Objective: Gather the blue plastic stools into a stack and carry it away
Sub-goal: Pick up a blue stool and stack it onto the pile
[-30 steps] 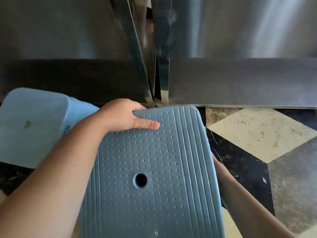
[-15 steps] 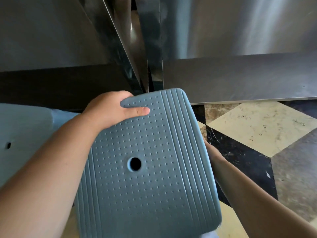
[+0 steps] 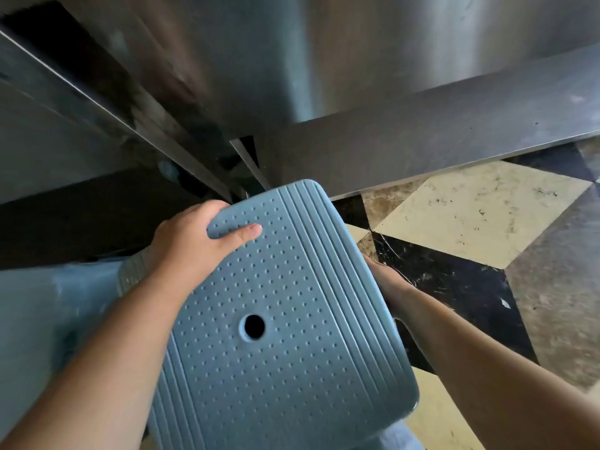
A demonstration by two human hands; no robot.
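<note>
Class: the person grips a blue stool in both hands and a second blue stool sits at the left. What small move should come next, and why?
Probably swing the held stool left over the second stool and lower it on. Left hand and right hand grip opposite edges, and the stools are not yet nested.

No text, label, brand, number or sign can be read anywhere in the head view. The blue stool [image 3: 279, 319] seat carries only raised dots, ridges and a round hole; the steel panels [image 3: 422, 144] and floor tiles [image 3: 470, 209] bear none either, though the blurred left side may hide small marks.
</note>
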